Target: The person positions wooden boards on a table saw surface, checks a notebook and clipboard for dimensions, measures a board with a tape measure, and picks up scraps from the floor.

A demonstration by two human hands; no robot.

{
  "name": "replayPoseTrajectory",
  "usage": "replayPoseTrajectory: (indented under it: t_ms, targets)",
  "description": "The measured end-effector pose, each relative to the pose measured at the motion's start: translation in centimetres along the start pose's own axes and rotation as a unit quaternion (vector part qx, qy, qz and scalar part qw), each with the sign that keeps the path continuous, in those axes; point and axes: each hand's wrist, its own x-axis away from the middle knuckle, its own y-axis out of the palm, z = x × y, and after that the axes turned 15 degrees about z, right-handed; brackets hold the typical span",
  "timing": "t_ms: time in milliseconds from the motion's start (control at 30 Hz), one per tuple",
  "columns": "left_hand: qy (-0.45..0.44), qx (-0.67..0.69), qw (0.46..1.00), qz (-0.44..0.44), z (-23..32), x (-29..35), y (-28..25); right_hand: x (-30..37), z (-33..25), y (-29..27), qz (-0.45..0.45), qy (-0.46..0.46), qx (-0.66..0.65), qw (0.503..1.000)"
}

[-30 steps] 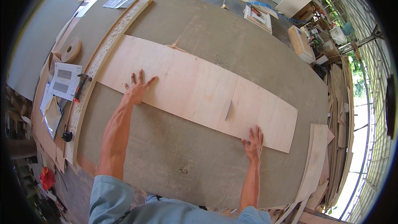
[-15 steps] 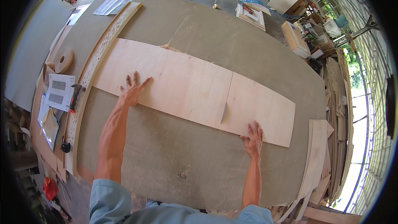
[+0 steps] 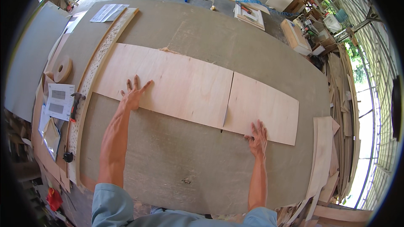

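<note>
A long pale plywood panel (image 3: pixel 176 82) lies flat on the large grey-brown work table, its left end against a long perforated strip (image 3: pixel 99 56). A thin dark cut divides it from a shorter pale plywood piece (image 3: pixel 265 105) on the right. In the cut, towards the near edge, stands a bluish-grey sliver that looks like a saw blade (image 3: pixel 226 117). With fingers spread, my left hand (image 3: pixel 134 96) presses flat on the long panel's near edge. My right hand (image 3: pixel 257 138) rests open on the shorter piece's near edge, to the right of the cut.
Left of the strip are a hammer (image 3: pixel 76 106), printed sheets (image 3: pixel 60 101), a tape roll (image 3: pixel 62 69) and a tape measure (image 3: pixel 68 157). Sawdust (image 3: pixel 168 51) lies at the panel's far edge. Plywood offcuts (image 3: pixel 320 155) are stacked along the right side.
The cut now runs through to the near edge and its gap looks wider. Both pieces have slid slightly away from me, with my hands still on them. The view has shifted a little.
</note>
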Motion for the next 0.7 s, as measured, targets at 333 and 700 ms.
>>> replayPoseTrajectory:
  t_ms: [333,700]
  targets:
    - [0.003,0.023,1.000,-0.005,0.8,-2.2,-0.7,1.5,3.4,-1.6,0.005,0.084,0.005,0.996]
    - [0.034,0.005,0.999,0.004,3.6,-11.9,-3.4,18.0,3.6,-6.2,0.045,0.331,-0.002,0.942]
